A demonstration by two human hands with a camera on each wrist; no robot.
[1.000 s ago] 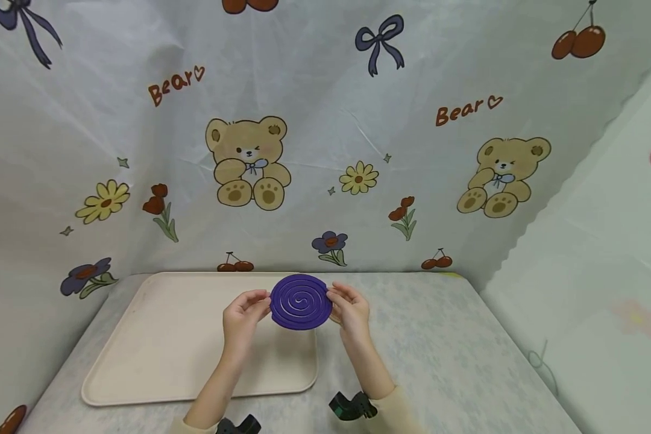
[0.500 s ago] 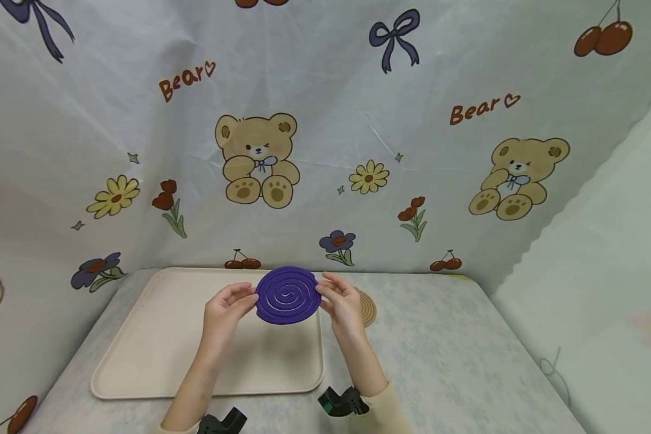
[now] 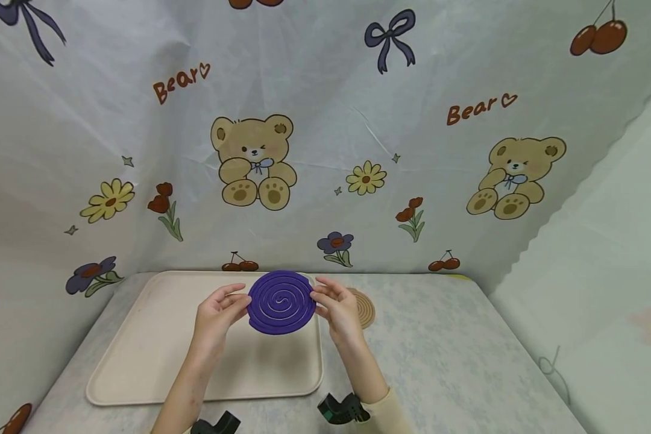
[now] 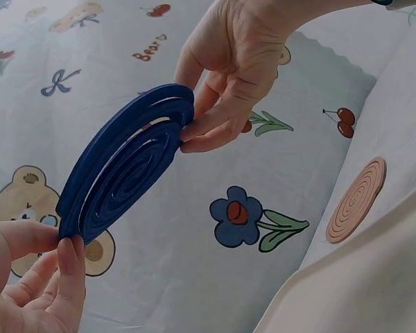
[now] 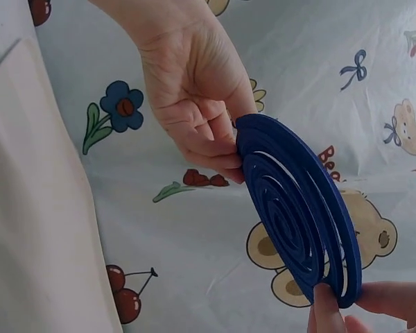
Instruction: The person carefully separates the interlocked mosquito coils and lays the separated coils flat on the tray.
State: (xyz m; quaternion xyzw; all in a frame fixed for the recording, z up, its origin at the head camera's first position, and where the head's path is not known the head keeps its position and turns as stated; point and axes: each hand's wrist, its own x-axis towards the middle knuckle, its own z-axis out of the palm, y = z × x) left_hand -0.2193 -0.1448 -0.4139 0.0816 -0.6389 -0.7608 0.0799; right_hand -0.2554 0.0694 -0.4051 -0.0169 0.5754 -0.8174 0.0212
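A round purple spiral coaster, bluer in the wrist views, is held up over the tray by both hands. My left hand pinches its left edge between thumb and fingers. On the opposite edge my right hand pinches it the same way. Narrow gaps show between the coils, and the disc's face is turned toward the head camera. Behind the right hand, a tan spiral coaster lies on the table, partly hidden in the head view; the left wrist view shows it whole.
A cream tray covers the left part of the table, its right edge beside the tan coaster. Behind stands a hanging cloth printed with bears and flowers. A thin cord hangs at the right.
Both hands have shifted a little left with the purple coaster, and its face is tipped more toward the head camera. The tan coaster, earlier mostly hidden behind the right hand, has come into sight.
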